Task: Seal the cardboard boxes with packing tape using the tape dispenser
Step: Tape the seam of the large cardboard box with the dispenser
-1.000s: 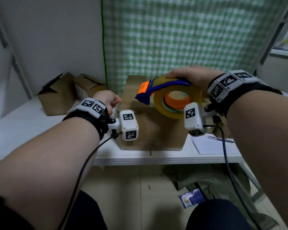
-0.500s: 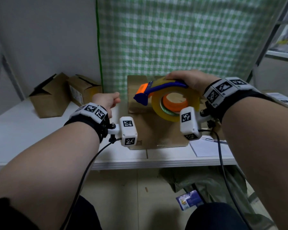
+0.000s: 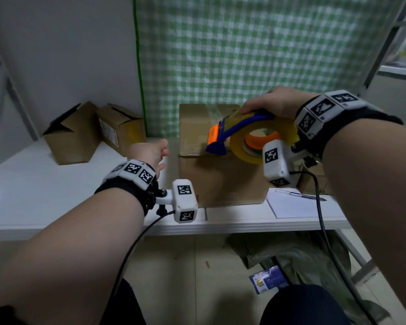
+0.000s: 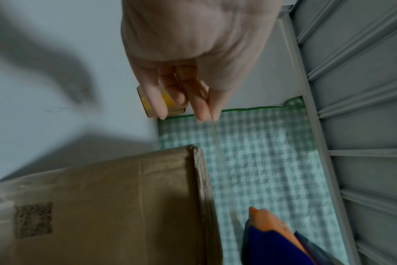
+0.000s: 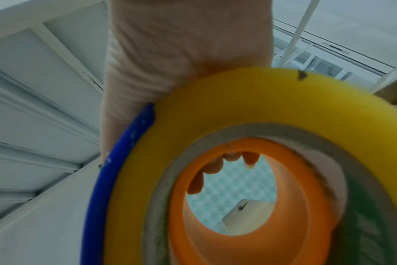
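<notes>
A closed cardboard box [image 3: 220, 174] [image 4: 102, 206] stands on the white table [image 3: 45, 184], with clear tape along its top seam. My right hand [image 3: 272, 104] grips the blue and orange tape dispenser [image 3: 242, 134] [image 5: 238, 179] from above, holding it over the box's top. Its yellowish tape roll [image 3: 263, 141] [image 5: 249, 107] fills the right wrist view. My left hand [image 3: 150, 152] [image 4: 188, 93] hovers left of the box, fingers relaxed and holding nothing. The dispenser's blue and orange nose [image 4: 270, 238] shows in the left wrist view.
Two open cardboard boxes [image 3: 73, 134] [image 3: 122, 130] sit at the back left. A green checked cloth [image 3: 244, 55] hangs behind. A paper sheet with a pen [image 3: 300, 195] lies at the right. Another tape roll [image 4: 147, 100] lies by the wall. Fabric lies on the floor.
My left hand has left the box's side and moved out to the left. My right hand has carried the dispenser a little to the right above the box top.
</notes>
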The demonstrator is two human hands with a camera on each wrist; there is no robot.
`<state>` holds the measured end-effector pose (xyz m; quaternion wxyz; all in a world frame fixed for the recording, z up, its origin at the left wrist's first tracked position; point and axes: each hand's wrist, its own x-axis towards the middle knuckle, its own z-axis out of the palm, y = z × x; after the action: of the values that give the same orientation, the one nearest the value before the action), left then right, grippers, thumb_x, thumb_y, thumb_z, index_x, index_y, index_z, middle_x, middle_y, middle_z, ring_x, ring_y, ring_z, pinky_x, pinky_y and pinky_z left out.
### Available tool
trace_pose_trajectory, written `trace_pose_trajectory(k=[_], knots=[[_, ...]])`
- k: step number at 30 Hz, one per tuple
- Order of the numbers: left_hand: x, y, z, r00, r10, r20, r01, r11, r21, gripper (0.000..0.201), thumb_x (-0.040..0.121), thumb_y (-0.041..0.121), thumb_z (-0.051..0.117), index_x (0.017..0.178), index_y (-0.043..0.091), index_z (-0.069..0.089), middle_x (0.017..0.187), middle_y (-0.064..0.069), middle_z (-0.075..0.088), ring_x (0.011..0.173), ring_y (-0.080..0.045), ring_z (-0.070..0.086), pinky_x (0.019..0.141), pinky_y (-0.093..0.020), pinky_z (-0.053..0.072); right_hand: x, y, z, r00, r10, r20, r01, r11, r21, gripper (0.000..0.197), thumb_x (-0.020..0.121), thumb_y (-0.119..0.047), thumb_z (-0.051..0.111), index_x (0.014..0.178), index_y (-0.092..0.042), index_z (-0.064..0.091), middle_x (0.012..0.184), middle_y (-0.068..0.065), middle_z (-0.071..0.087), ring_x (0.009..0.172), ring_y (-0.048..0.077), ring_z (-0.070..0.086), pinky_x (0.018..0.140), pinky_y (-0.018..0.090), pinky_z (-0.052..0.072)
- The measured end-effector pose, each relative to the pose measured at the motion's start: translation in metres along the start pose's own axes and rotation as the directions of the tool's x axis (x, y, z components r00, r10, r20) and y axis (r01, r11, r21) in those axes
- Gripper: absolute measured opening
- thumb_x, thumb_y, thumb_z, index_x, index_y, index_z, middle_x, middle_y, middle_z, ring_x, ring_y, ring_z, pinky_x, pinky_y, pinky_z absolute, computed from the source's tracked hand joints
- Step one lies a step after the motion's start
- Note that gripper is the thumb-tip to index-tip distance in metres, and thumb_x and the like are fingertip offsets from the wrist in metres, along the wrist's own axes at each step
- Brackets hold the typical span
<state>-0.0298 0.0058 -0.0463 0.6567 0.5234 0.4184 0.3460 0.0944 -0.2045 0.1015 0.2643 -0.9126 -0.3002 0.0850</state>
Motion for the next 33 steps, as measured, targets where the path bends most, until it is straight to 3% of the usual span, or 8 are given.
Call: trace_pose_trajectory(k=[4,9,16,19,21,24,28,33], knots=[[0.006,-0.013,-0.004,0.999,0.0,-0.054,0.0,1.0,0.006,0.035,0.08,0.026,0.071,0.105,0.003,0.066,0.071,-0.001,0.069,0.059,-0.01,0.059,0.059,-0.025,0.051,0.003,-0.014,0.008,1.0,-0.017,0.025,0.02,0.991,-0.129,0.037,0.085,-0.05,0.061,0.069,-0.017,0.055,0.071,0.003,0.051,0.06,0.015,0.046,0.054,0.024,0.037],[0.004,-0.018,-0.004,0.997,0.016,-0.077,-0.012,0.999,0.051,0.019,0.075,0.027,0.068,0.063,0.014,0.064,0.065,-0.002,0.067,0.054,-0.017,0.05,0.065,-0.03,0.048,0.008,-0.023,0.013,0.999,-0.003,0.05,0.012,0.982,-0.187,0.036,0.085,-0.046,0.062,0.067,-0.016,0.054,0.071,0.004,0.05,0.059,0.015,0.044,0.054,0.024,0.036],[0.008,-0.023,-0.004,0.993,0.054,-0.1,-0.041,0.992,0.123,0.027,0.073,0.028,0.068,0.049,0.019,0.061,0.057,-0.004,0.064,0.057,-0.023,0.05,0.065,-0.032,0.047,0.011,-0.023,0.014,0.998,0.029,0.063,-0.017,0.983,-0.182,0.034,0.086,-0.044,0.062,0.07,-0.014,0.056,0.068,0.003,0.05,0.057,0.015,0.045,0.052,0.024,0.036],[0.011,-0.03,-0.003,0.994,0.051,-0.092,-0.035,0.986,0.163,0.033,0.074,0.029,0.07,0.044,0.02,0.06,0.055,-0.001,0.065,0.057,-0.023,0.052,0.072,-0.037,0.053,0.013,-0.019,0.015,0.993,0.055,0.1,-0.039,0.988,-0.153,0.032,0.085,-0.043,0.063,0.069,-0.016,0.057,0.074,0.005,0.055,0.062,0.017,0.049,0.065,0.026,0.043],[0.013,-0.035,-0.003,0.995,0.048,-0.084,-0.032,0.983,0.182,0.035,0.076,0.031,0.07,0.045,0.019,0.061,0.055,0.001,0.066,0.059,-0.022,0.054,0.078,-0.038,0.054,0.012,-0.015,0.016,0.99,0.067,0.122,-0.05,0.99,-0.135,0.032,0.084,-0.044,0.062,0.07,-0.016,0.058,0.078,0.007,0.058,0.066,0.02,0.052,0.074,0.032,0.045],[0.02,-0.035,-0.005,0.996,0.051,-0.079,-0.034,0.98,0.195,0.032,0.078,0.031,0.07,0.049,0.018,0.062,0.06,0.003,0.068,0.058,-0.019,0.055,0.08,-0.036,0.053,0.01,-0.014,0.019,0.988,0.064,0.144,-0.051,0.994,-0.093,0.033,0.085,-0.046,0.061,0.069,-0.017,0.059,0.078,0.008,0.059,0.065,0.02,0.053,0.076,0.033,0.045],[0.036,-0.024,-0.018,0.994,0.034,-0.101,-0.011,0.976,0.218,0.036,0.077,0.031,0.067,0.045,0.017,0.06,0.072,-0.005,0.07,0.059,-0.021,0.052,0.071,-0.032,0.048,0.01,-0.03,0.031,0.982,0.025,0.187,-0.01,0.997,-0.078,0.035,0.09,-0.046,0.054,0.069,-0.019,0.056,0.074,0.005,0.055,0.064,0.018,0.05,0.079,0.034,0.043],[0.056,-0.006,-0.03,0.995,0.001,-0.095,0.016,0.984,0.178,0.03,0.087,0.027,0.062,0.059,0.015,0.056,0.07,0.004,0.063,0.052,-0.01,0.047,0.07,-0.025,0.043,0.018,-0.046,0.043,0.988,0.032,0.152,-0.016,0.994,-0.108,0.036,0.09,-0.047,0.054,0.068,-0.018,0.055,0.072,0.004,0.054,0.059,0.016,0.048,0.067,0.027,0.043]])
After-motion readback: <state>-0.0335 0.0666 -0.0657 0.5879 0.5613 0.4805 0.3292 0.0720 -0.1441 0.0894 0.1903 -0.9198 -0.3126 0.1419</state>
